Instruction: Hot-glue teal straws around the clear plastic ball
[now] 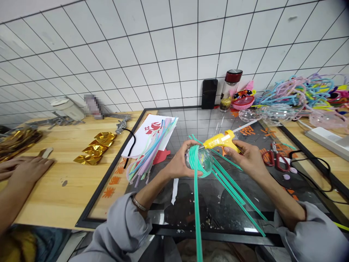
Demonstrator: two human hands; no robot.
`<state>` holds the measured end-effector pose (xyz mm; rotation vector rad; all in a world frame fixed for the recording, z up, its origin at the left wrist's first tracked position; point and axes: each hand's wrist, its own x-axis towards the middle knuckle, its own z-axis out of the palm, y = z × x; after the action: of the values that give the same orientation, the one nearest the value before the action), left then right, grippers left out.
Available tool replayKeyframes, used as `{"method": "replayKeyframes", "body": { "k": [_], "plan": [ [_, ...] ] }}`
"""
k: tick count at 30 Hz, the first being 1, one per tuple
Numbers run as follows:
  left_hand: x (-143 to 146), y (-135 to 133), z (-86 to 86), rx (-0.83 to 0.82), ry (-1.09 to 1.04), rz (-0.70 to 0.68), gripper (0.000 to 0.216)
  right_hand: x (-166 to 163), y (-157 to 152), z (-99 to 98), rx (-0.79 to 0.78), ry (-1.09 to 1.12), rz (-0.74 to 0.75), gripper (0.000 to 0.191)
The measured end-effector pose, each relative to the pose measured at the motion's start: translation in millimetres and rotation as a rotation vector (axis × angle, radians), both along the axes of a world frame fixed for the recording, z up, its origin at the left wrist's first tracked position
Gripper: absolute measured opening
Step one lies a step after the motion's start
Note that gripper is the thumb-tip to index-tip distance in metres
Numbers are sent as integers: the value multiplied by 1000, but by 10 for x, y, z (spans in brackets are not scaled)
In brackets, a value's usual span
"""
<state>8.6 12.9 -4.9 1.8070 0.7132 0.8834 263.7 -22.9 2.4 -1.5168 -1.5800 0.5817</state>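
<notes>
My left hand [179, 162] is wrapped round a clear plastic ball [206, 162], whose left side is covered with wound green strips [194, 154]. One long green strip [197, 214] hangs from the ball toward the front edge. In my right hand [247, 157] is a yellow hot glue gun [219, 139], its nozzle at the top of the ball by the green strips. A pale glue stick [245, 125] sticks out of the gun's back. More green strips [234, 189] lie on the dark glass panel below and right of the ball.
Pastel strips [155, 149] lie on white paper [136, 136] at left. Red-handled scissors [275, 160], a black cable [324, 163] and a power strip [329, 140] are at right. A phone [209, 94] and glass bottle [230, 91] stand behind. Another person's hands [27, 169] rest at far left.
</notes>
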Motion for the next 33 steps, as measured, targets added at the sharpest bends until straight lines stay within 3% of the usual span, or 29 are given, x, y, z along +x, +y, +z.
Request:
{"method": "replayKeyframes", "body": {
  "k": [10,21,33],
  "plan": [
    [10,49,-145,46,-106,-52,79,-46,2,42,-35,32,16,56],
    [7,14,-64,32,-67,-30,71,-65,7,51,-120,98,9,57],
    [2,15,-83,30,-88,-33,73,-10,8,19,-34,35,-14,53]
  ]
}}
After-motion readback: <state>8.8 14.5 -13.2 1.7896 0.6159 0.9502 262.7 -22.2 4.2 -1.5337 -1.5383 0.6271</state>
